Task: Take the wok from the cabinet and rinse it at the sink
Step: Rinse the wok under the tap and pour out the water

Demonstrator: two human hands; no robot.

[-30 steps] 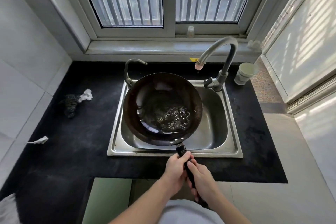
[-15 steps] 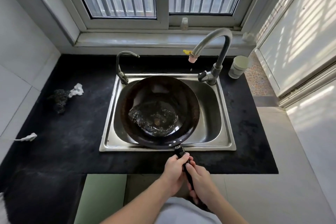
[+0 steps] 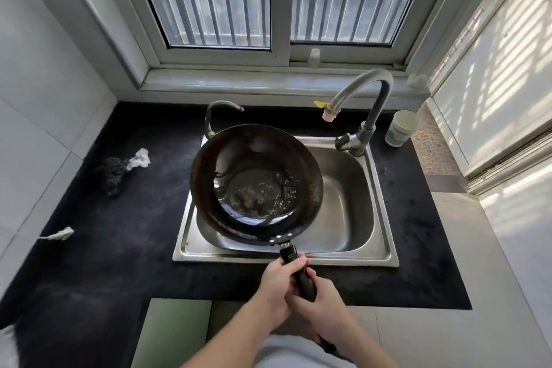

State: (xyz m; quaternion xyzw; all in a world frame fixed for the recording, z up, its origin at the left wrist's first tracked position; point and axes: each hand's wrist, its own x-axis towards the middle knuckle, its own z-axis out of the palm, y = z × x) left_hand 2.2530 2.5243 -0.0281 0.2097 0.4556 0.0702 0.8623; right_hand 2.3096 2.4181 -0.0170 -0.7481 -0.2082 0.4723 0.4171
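At the kitchen sink [image 3: 379, 254], I hold the wok [image 3: 257, 185] over the left part of the steel basin, its bowl tipped a little toward me and to the left, a shallow pool of water lying in its dark bottom. Both my hands are wrapped around the wok's black handle [image 3: 300, 273], which reaches back over the sink's front rim toward my body: my left hand [image 3: 276, 284] closed around it nearer the bowl, my right hand [image 3: 322, 305] closed around it just behind, the 2 touching. I judge this wok heavy and rigid, a wide metal bowl on 1 long handle, so its weight sits well out from my grip and the water adds a load that can slosh; 2 hands on the handle look the sensible hold, the forward one close to the riveted joint for leverage. The wet metal would be slick, and the rim offers no second handle that I can see, so the handle's grip is where to hold. The tall tap [image 3: 363, 104] arches at the sink's back right, its spout well right of the wok and, as far as I can tell, not running. A pale cup [image 3: 401, 128] stands on the black worktop [image 3: 119, 248] beside the tap, a dark scourer [image 3: 112, 172] lies to the left.
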